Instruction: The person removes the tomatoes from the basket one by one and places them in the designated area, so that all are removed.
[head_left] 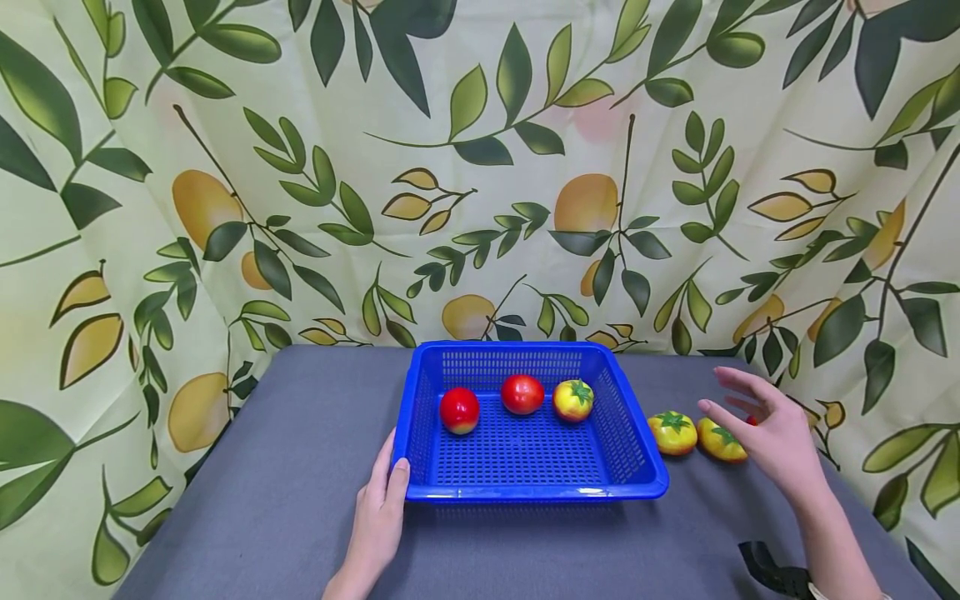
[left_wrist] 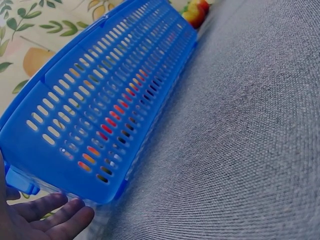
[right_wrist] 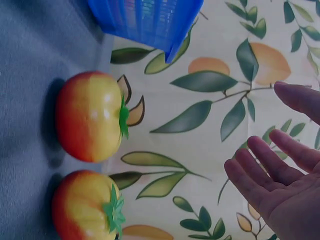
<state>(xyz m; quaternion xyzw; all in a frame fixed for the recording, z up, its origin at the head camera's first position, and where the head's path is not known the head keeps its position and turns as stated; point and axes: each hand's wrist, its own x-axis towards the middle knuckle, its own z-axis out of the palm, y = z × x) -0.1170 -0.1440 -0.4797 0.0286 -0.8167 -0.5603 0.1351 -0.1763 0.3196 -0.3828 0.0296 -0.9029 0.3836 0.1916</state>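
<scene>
A blue plastic basket (head_left: 528,493) with slotted walls stands on the grey tabletop. Inside it are two red tomatoes (head_left: 459,411) and a yellow-red tomato (head_left: 573,401) with a green leafy top. My left hand (head_left: 378,508) grips the basket's near left side, thumb at the rim and fingers along the outer wall. To the right of the basket lie two more yellow-red tomatoes (right_wrist: 91,117). Over and beside them my right hand (head_left: 776,429) hovers, fingers spread and holding nothing. A small bit of red (head_left: 752,421) shows behind that hand, mostly hidden.
The grey tabletop (head_left: 247,475) extends on both sides of the basket. A leaf-and-fruit patterned cloth (head_left: 480,208) hangs along the back and sides. Around the right wrist is a black strap (head_left: 772,575).
</scene>
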